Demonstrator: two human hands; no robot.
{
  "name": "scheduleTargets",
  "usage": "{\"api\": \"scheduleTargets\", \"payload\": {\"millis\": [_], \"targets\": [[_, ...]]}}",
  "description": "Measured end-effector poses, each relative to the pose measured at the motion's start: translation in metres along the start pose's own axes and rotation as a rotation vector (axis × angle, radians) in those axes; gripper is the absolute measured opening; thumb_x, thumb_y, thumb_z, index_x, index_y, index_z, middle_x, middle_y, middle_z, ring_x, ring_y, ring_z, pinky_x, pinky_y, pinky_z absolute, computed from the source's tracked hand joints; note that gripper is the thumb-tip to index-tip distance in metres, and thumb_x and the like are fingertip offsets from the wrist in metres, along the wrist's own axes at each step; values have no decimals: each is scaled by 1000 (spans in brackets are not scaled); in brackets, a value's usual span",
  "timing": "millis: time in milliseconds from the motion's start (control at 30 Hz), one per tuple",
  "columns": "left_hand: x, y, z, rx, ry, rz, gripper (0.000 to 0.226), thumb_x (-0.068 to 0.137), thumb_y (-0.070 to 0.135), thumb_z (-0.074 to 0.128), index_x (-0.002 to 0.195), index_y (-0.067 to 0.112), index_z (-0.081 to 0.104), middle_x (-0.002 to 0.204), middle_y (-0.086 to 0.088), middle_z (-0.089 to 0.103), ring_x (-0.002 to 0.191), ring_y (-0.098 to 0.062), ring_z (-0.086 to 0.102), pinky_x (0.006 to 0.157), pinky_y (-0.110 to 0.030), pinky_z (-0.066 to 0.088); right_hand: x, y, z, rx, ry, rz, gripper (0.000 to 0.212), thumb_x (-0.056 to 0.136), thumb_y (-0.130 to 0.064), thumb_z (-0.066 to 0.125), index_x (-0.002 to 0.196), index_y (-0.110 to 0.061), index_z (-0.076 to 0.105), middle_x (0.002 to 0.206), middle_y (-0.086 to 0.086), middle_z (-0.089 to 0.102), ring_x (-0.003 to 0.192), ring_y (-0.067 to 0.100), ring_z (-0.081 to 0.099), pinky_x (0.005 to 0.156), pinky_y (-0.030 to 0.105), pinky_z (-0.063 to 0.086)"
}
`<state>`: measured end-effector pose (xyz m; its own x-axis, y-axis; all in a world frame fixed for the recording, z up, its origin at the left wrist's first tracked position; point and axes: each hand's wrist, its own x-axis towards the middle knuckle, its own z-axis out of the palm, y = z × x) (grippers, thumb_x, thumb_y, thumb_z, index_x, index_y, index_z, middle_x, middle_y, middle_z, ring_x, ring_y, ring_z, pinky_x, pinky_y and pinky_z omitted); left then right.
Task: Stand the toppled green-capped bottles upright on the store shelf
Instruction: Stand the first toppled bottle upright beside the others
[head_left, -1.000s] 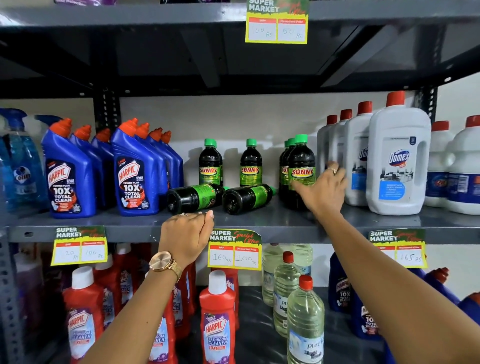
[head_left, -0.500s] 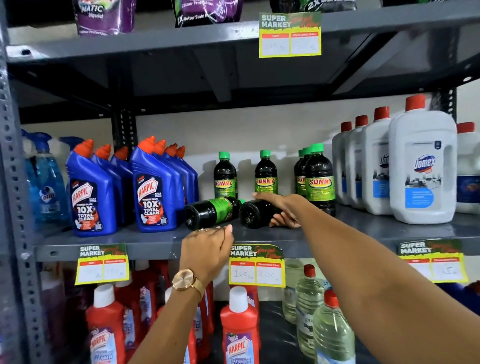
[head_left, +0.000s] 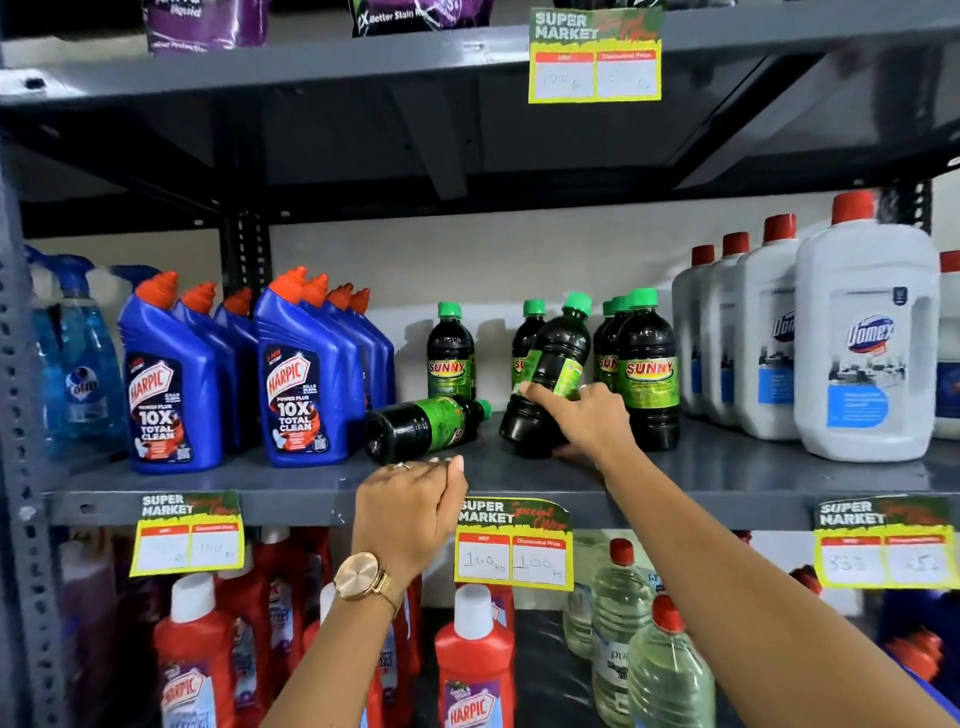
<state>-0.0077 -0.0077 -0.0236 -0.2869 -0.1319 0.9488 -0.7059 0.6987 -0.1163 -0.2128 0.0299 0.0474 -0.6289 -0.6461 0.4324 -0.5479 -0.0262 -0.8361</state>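
Note:
My right hand (head_left: 582, 421) grips a dark green-capped bottle (head_left: 553, 364) around its label. That bottle is tilted, cap up and to the right, with its base on or just above the grey shelf (head_left: 727, 467). A second green-capped bottle (head_left: 421, 428) lies on its side to the left, base toward me. Upright ones stand behind (head_left: 451, 353) and to the right (head_left: 649, 369). My left hand (head_left: 410, 506), fingers curled and holding nothing, rests at the shelf's front edge just below the lying bottle.
Blue Harpic bottles (head_left: 306, 379) stand close on the left of the lying bottle. White Domex jugs (head_left: 867, 353) fill the right. The upper shelf (head_left: 467, 130) hangs low overhead. Red bottles (head_left: 472, 670) and clear bottles (head_left: 665, 670) stand on the shelf below.
My right hand moved from the upright bottles to the right-hand toppled bottle, took hold of it and tipped it up from lying to nearly standing. My left hand stayed at the shelf edge.

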Motion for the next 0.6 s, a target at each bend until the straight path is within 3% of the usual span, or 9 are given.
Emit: {"api": "scheduleTargets", "payload": {"millis": [100,200,300,400,533,600], "targets": [[1,1,-2,-21,-5,-5,48,92,26,43,49,15,61,42,5,57,36,-14,52,41,-22,36,0,0,5,-280,70,-118,65,69,-68,66,86,-6,63,91,16,69,82,32,66,62,27,47],[1,2,-4,-27,-12,-17,48,91,27,42,48,15,59,43,4,57,37,-16,53,41,-23,36,3,-1,14,-387,50,-153,71,73,-67,64,100,-1,63,102,20,67,97,38,64,73,36,49],[1,2,-4,-21,-8,-7,47,90,26,42,48,15,57,43,4,57,37,-16,53,44,-20,33,14,-6,21,-370,-58,-64,75,74,-63,67,113,1,61,112,20,66,103,38,63,80,37,51],[0,2,-3,-18,-1,-9,46,91,26,42,50,15,60,45,3,59,40,-17,55,45,-22,35,20,-6,26,-209,-160,38,78,66,-47,80,124,1,56,117,17,64,106,33,63,85,36,53],[-2,0,1,-28,-8,-43,47,92,29,40,57,15,67,50,3,64,46,-18,60,46,-29,45,21,2,34,-88,-149,35,64,61,-30,80,114,1,61,111,17,69,98,32,66,78,35,55],[-1,0,2,-27,-5,-36,46,92,29,41,57,15,67,50,4,64,46,-17,59,46,-30,45,22,4,34,-106,-130,9,72,58,-35,85,116,-1,58,112,14,67,100,31,65,82,36,55]]}}
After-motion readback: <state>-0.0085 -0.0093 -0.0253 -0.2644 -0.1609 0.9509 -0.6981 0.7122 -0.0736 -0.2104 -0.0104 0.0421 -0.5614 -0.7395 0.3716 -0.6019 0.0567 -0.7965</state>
